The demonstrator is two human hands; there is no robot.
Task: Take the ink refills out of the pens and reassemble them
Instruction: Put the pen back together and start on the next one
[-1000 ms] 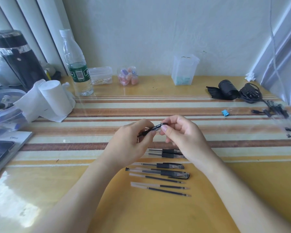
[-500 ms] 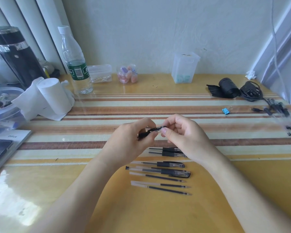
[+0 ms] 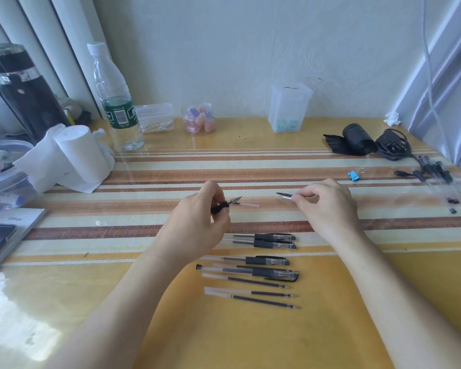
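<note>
Lying on desk: four capped pens, three loose refills.

A clear plastic pen with a black rubber grip is held up in the left hand. Its pointy tip faces right and a bit up. A clear cap with a black clip is pinched in the right hand, apart from the pen. Four more capped pens lie flat, one below the other, caps to the right. Just below them lie three thin loose refills with dark ink inside, tips pointing right.
</note>
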